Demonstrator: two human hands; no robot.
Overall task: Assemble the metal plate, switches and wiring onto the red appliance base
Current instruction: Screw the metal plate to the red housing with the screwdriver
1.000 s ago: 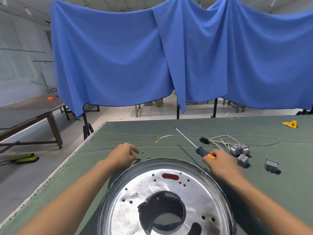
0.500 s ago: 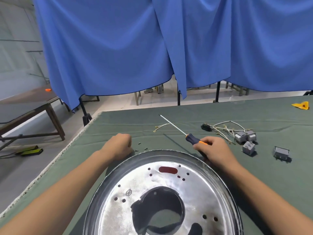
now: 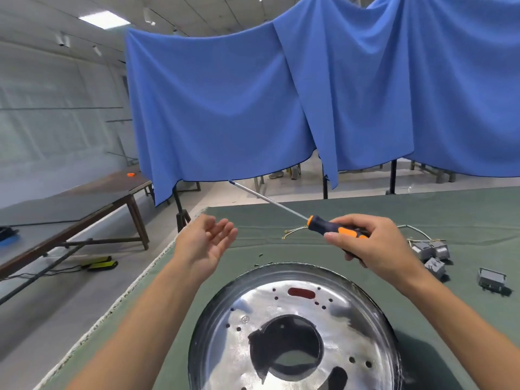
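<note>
Screwdriver [image 3: 334, 229] gripped in right hand [image 3: 374, 243] fingers, raised above metal plate [image 3: 295, 327]; left hand [image 3: 205, 243] open, palm up, empty

blue cloth [image 3: 225, 108] hangs in draped folds across back of hall, carried on dark stands [image 3: 392, 175]. green cloth-covered surface [image 3: 422, 209] fills foreground. long dark wooden side table [image 3: 84, 201] stands left, well apart, small orange object [image 3: 130, 174] near its far end. two yellow-black flat items [image 3: 100, 262] lie on grey floor [image 3: 42, 319] beside table's legs, cable trailing off left. blue item [image 3: 7, 240] at left edge. ceiling light panel [image 3: 104, 19] glows upper left. more table legs [image 3: 430, 173] visible under cloth's hem.
</note>
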